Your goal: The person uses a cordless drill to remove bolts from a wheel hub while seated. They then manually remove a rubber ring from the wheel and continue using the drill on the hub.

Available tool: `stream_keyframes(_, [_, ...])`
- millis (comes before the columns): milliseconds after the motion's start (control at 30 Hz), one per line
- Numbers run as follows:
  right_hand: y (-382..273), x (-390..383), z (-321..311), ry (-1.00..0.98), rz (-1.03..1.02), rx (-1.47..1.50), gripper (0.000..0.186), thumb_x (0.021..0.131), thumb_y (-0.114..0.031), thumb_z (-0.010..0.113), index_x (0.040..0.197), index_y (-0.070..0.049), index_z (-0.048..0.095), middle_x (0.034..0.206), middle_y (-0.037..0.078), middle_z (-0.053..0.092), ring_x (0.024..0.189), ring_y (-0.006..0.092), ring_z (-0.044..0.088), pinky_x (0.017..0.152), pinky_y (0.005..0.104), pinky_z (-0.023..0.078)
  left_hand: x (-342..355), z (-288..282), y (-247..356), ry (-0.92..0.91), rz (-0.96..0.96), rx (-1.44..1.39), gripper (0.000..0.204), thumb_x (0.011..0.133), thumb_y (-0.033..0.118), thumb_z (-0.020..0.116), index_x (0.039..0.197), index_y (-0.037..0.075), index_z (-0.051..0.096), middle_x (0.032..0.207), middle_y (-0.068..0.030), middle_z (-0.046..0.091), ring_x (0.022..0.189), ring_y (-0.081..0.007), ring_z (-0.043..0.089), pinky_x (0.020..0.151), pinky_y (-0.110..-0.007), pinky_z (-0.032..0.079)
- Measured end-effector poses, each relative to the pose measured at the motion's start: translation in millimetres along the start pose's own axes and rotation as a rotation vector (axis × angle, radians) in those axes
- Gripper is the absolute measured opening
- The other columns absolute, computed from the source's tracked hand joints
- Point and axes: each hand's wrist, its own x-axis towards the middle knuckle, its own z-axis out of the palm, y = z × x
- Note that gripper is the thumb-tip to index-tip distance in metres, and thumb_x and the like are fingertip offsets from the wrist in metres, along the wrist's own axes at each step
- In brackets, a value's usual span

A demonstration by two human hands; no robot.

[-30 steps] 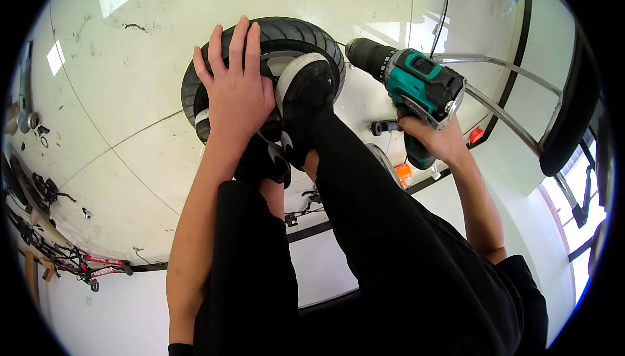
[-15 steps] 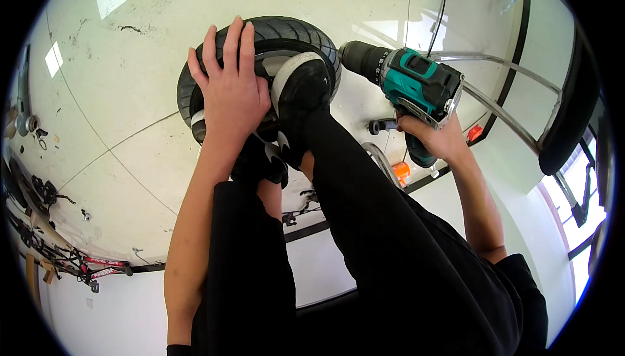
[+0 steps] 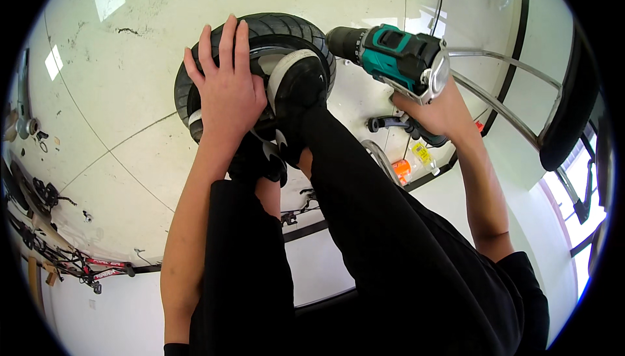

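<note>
A small wheel with a black treaded tyre [image 3: 280,25] lies on the floor, with my black-and-white shoes [image 3: 301,85] against it and covering part of it. My left hand [image 3: 229,89] rests on the wheel's left side, fingers spread over the tyre and thumb bent inward. In my right hand [image 3: 433,112] is a teal-and-black cordless drill [image 3: 397,56], gripped by its handle. The drill points left, its chuck [image 3: 344,43] beside the tyre's right edge; whether the two touch I cannot tell. My fingers round the handle are mostly hidden.
A stool's metal legs [image 3: 501,59] and dark seat [image 3: 569,108] stand at the right. An orange container [image 3: 401,171] and a clear bottle with a yellow label [image 3: 424,155] are below the drill. Bicycle frames and parts [image 3: 104,266] lie at the lower left.
My right hand has shifted the drill left and slightly up, bringing its chuck to the tyre's edge. The yellow-labelled bottle now shows more fully. My left hand stays on the wheel.
</note>
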Motion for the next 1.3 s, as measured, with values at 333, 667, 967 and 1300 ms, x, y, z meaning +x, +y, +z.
stream_keyframes(333, [2,10,-2,-0.063,0.151,0.209,0.02,0.068,-0.007,0.062,0.087,-0.001,0.061,0.068,0.004,0.061,0.061,0.0128,0.059,0.059,0.0293,0.048,1,0,2,-0.003,0.001,0.004,0.076,0.07,0.004,0.054,0.143,0.002,0.035,0.151,-0.0101,0.033,0.138,-0.0391,0.026,0.11,-0.062,0.014])
stream_keyframes(667, [-1,22,-5,-0.097,0.163,0.193,0.019,0.068,-0.007,0.064,0.085,-0.001,0.06,0.068,0.005,0.061,0.059,0.0128,0.058,0.059,0.0294,0.049,2,0,2,-0.033,-0.004,0.04,0.076,0.07,0.005,0.054,0.143,0.002,0.034,0.151,-0.0105,0.032,0.139,-0.0386,0.025,0.11,-0.062,0.014])
stream_keyframes(967, [20,18,18,0.082,-0.084,-0.079,0.043,0.063,-0.02,0.075,0.099,-0.001,0.062,0.088,0.017,0.066,0.081,0.0333,0.064,0.076,0.0384,0.052,4,1,5,-0.03,0.011,0.056,0.075,0.07,0.006,0.054,0.143,0.001,0.034,0.152,-0.0105,0.032,0.138,-0.0392,0.025,0.11,-0.061,0.015])
stream_keyframes(1300, [4,-2,37,0.172,-0.122,-0.162,0.036,0.06,-0.029,0.078,0.086,-0.007,0.069,0.074,0.016,0.068,0.074,0.0358,0.066,0.069,0.0414,0.054,4,1,6,-0.045,0.009,0.073,0.076,0.071,0.006,0.054,0.144,0.002,0.033,0.152,-0.0099,0.032,0.138,-0.0387,0.025,0.11,-0.061,0.015])
